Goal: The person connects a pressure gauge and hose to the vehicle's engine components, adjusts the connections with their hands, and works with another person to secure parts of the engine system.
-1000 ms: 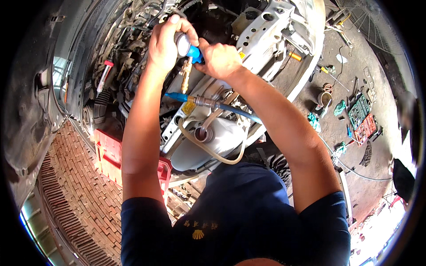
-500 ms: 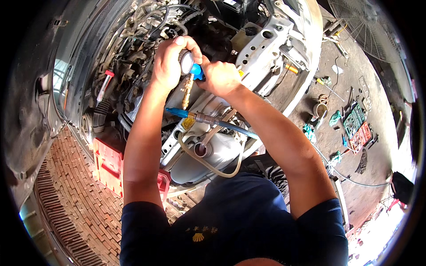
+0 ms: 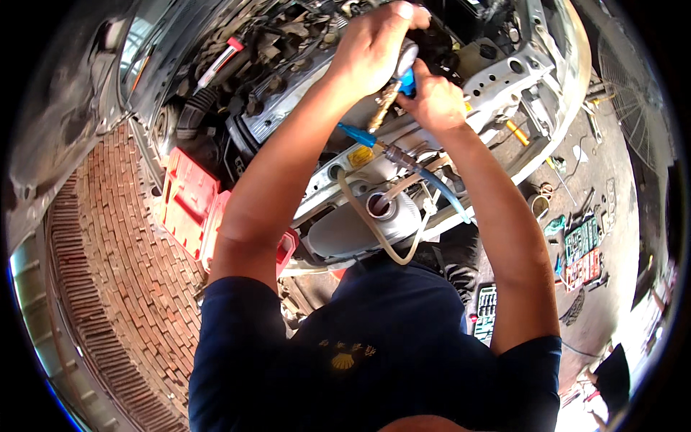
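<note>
Over the engine bay, my left hand curls around the far side of a round dial gauge, its fingertips partly hidden. My right hand is closed around the blue body just below the gauge, its thumb towards the dial. A brass fitting slants down from the blue body. Near its lower end is a blue nozzle-like connector, joined through a metal coupler to a blue air hose. Below, a grey-white jug has a clear tube in its open mouth.
The car's front crossmember runs diagonally under my right hand. An open red plastic case stands at the left above brick paving. A red-capped tube lies on the engine. Tool cases and loose tools lie on the floor at right.
Both hands and the gauge have shifted up and right in the view, as has the engine bay. The hose and jug also sit farther right. Both hands stay at the gauge assembly.
</note>
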`<state>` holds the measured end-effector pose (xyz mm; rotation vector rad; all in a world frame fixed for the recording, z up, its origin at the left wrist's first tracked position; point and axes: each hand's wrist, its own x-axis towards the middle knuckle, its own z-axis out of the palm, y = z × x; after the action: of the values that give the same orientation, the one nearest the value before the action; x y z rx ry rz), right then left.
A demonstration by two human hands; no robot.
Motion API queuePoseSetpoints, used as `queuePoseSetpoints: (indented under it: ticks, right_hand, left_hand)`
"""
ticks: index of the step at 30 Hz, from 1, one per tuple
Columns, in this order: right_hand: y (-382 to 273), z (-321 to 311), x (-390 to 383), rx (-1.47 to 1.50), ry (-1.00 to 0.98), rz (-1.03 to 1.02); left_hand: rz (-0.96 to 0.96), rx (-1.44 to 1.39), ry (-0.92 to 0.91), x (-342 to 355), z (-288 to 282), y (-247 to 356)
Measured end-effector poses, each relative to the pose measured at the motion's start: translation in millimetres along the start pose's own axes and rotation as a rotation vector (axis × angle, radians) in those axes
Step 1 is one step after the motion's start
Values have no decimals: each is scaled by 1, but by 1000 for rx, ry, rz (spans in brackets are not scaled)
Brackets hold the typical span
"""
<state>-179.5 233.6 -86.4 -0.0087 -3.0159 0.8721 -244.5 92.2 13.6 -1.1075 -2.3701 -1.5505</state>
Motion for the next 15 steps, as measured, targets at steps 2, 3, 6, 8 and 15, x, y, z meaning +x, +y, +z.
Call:
queuePoseSetpoints:
  ticks: [2,3,6,8,15]
  right_hand:
    - [2,6,3,-27,21,16]
    - [4,8,4,-23,18,21]
    - [1,10,3,-33,31,5]
    - [3,15,3,-25,45,10]
    - [12,26,8,11,142,24]
  left_hand:
    - [99,-31,150,-14,-22,13]
    - [464,337,251,-23,-39,30]
    - [236,-153,417,-95,-79,39]
    - [232,-355,541,-149,-96,44]
    - [-649,104,419,-264,-93,70]
